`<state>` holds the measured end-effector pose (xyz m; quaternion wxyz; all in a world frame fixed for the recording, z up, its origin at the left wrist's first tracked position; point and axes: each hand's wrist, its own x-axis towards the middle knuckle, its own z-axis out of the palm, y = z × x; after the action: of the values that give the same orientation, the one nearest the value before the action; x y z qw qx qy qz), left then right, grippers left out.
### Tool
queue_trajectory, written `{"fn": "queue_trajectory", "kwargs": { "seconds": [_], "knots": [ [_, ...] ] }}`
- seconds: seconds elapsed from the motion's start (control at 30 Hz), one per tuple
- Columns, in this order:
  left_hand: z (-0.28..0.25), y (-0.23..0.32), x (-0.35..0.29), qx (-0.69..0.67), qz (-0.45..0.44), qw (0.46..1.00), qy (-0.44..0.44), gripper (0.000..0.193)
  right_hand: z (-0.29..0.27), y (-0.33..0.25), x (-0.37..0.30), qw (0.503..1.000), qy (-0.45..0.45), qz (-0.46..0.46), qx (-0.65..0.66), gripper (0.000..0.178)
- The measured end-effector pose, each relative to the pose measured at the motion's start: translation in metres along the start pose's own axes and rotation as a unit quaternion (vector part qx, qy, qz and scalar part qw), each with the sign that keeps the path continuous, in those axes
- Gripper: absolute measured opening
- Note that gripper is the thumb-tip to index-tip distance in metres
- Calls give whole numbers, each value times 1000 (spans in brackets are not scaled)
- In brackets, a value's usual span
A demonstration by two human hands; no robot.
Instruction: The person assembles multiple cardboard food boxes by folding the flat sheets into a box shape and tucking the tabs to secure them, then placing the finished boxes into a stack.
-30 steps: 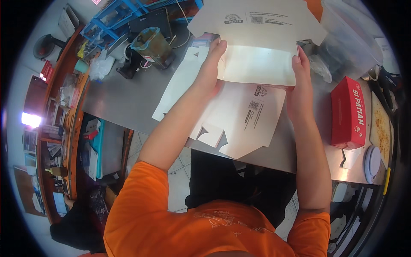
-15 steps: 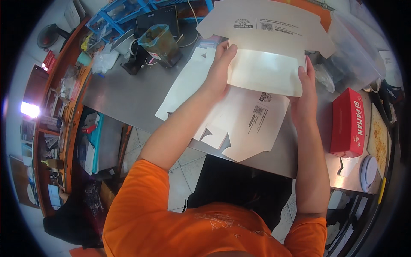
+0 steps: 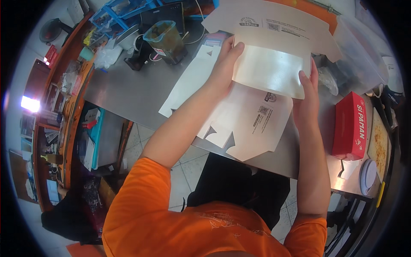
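Observation:
A part-folded cardboard box (image 3: 269,68) is held up over the table, its pale inside facing me and a wide printed flap standing at its far side. My left hand (image 3: 226,64) grips the left edge, thumb on the inside and fingers behind. On the right edge my right hand (image 3: 307,94) is closed the same way, its thumb on the inner face. Below the box, flat cardboard blanks (image 3: 265,128) with printing and cut notches lie on the table, partly covered by my left forearm.
A red folded box (image 3: 347,126) stands on the metal table (image 3: 115,94) at the right, beside a round white lid (image 3: 368,175). Farther back are a clear plastic tub (image 3: 357,55), a blue-rimmed container (image 3: 165,43) and blue baskets (image 3: 124,15). Wooden shelves line the left.
The view has shifted slightly, so the table things appear a little farther right. Both hands keep their hold on the box, with barely any change in its pose.

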<state>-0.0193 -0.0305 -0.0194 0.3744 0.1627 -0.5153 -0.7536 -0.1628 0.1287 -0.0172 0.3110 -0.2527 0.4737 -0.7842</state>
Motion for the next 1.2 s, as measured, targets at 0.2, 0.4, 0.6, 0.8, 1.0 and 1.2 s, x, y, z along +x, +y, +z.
{"fn": "queue_trajectory", "kwargs": {
  "seconds": [0.2,0.4,0.6,0.8,1.0,1.2],
  "knots": [
    [-5,-5,1,20,10,999,-43,65,0,-9,-2,999,16,20,27,77],
    [-3,3,-5,-5,-9,999,-31,72,0,-6,-3,999,29,9,18,74],
    [-10,-5,2,17,5,1000,-12,77,-1,-4,-2,998,20,23,46,74],
    [-13,-5,5,-5,4,1000,16,78,-16,1,6,994,-31,46,94,67],
    [-4,-12,5,-33,10,998,56,78,-30,1,12,984,-57,69,153,53],
    [3,-5,-1,-63,0,998,-5,78,-35,-1,20,983,-57,80,158,52]
  ]
}}
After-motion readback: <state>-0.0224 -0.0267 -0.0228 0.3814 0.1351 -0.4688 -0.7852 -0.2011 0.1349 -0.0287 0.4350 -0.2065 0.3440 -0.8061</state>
